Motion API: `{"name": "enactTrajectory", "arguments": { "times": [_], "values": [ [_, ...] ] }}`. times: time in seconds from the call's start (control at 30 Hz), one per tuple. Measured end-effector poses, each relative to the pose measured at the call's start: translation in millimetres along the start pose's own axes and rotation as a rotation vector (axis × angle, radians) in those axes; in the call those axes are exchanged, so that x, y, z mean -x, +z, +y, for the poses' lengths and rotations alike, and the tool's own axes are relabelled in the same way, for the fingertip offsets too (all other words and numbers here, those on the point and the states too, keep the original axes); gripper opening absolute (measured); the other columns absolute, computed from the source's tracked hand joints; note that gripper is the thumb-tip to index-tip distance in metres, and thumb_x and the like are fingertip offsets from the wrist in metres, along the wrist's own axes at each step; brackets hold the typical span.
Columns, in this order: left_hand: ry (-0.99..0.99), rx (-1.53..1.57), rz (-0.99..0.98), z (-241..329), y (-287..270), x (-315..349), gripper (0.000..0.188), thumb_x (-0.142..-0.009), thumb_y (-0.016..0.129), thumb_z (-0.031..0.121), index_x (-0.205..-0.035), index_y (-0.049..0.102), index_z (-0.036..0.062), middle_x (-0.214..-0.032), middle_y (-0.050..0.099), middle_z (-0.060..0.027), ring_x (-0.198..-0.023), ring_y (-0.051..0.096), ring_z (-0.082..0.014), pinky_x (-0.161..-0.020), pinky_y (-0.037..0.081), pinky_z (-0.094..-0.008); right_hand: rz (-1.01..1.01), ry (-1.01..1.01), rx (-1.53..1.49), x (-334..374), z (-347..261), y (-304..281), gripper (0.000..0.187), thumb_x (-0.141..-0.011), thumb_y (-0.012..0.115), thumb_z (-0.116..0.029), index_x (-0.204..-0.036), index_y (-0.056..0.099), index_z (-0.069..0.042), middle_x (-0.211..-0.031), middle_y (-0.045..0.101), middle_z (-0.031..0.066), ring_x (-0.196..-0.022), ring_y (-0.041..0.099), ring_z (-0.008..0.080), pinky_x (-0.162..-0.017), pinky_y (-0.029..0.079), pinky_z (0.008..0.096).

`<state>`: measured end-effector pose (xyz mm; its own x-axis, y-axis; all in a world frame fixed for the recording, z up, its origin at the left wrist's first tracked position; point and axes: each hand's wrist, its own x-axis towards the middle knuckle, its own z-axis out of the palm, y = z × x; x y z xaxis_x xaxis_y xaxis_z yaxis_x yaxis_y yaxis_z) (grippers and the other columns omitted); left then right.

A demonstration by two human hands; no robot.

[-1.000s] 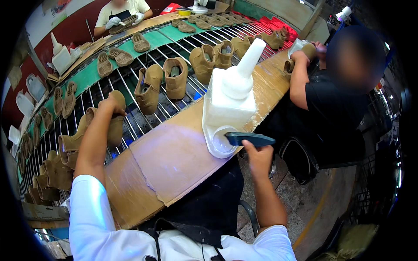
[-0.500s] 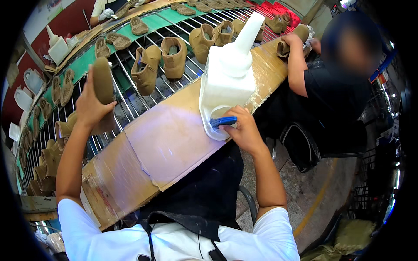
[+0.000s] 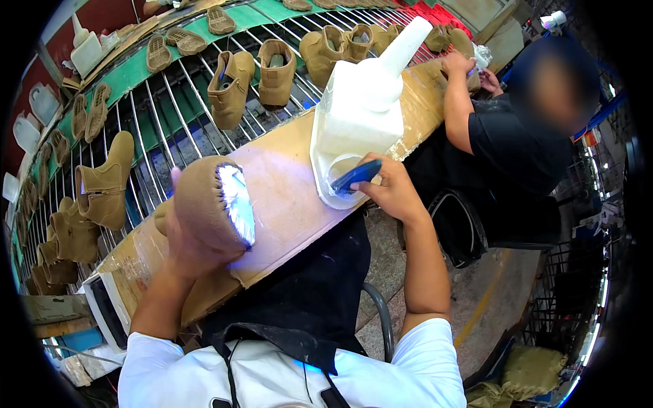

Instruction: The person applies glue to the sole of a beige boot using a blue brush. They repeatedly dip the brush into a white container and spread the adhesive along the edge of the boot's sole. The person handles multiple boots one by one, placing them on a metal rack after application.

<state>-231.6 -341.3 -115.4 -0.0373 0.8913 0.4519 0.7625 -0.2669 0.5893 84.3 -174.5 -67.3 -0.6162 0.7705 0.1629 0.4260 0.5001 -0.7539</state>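
The boot (image 3: 197, 197) is gripped in the left hand (image 3: 182, 248), over the left part of the board (image 3: 279, 183), and its pale underside (image 3: 237, 204) is turned to the right; that surface is so brightly lit that its detail is washed out. Most of the left fingers are hidden behind the boot. A brown patch (image 3: 162, 216) is seen just left of that hand, and whether it is part of the same boot cannot be told.

The tool (image 3: 359, 177), blue, is pinched between the thumb and fingers of the right hand (image 3: 389, 192). Its lower end is held in the round mouth (image 3: 340, 166) at the foot of the bottle (image 3: 360, 102), where the tip cannot be made out clearly. The bottle, white with a slanted spout, is stood on the board.

Beyond the board, a pair of boots (image 3: 231, 88) is placed on the barred rack (image 3: 190, 109). Farther left, a row of boots (image 3: 73, 231) is partly overlapped and lost toward the dark rim. Soles (image 3: 158, 53) are laid along the green strip (image 3: 255, 20), some cut off at the top.

At the right, a co-worker (image 3: 496, 132) in black is seen; what is handled there is hard to make out. At the top, another person (image 3: 160, 5) is almost wholly cut off
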Motion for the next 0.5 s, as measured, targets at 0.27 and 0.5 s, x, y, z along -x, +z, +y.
{"name": "enactTrajectory", "arguments": {
  "times": [0.27, 0.5],
  "values": [
    [-0.011, 0.017, -0.194, 4, -39, -19, 0.058, -0.062, 0.081, 0.018, -0.115, 0.063, 0.0062, -0.107, 0.065, -0.0126, -0.099, 0.061, -0.0299, -0.088, 0.048, -0.0354, 0.368, 0.239, -0.207, 32, 26, 28, 0.022, -0.081, 0.071, -0.009, -0.095, 0.064, 0.006, -0.082, 0.068, 0.0072, -0.075, 0.061, 0.0109, -0.071, 0.049, 0.0269],
    [0.182, -0.029, -0.07, 2, -28, 14, 0.049, -0.07, 0.075, 0.014, -0.116, 0.061, 0.0089, -0.121, 0.061, -0.0171, -0.106, 0.061, -0.0345, -0.091, 0.046, -0.0434, 0.631, 0.257, -0.388, 34, 27, 39, 0.019, -0.084, 0.068, -0.013, -0.09, 0.062, 0.004, -0.078, 0.063, 0.0038, -0.064, 0.055, 0.0089, -0.06, 0.045, 0.0236]
  ]
}}
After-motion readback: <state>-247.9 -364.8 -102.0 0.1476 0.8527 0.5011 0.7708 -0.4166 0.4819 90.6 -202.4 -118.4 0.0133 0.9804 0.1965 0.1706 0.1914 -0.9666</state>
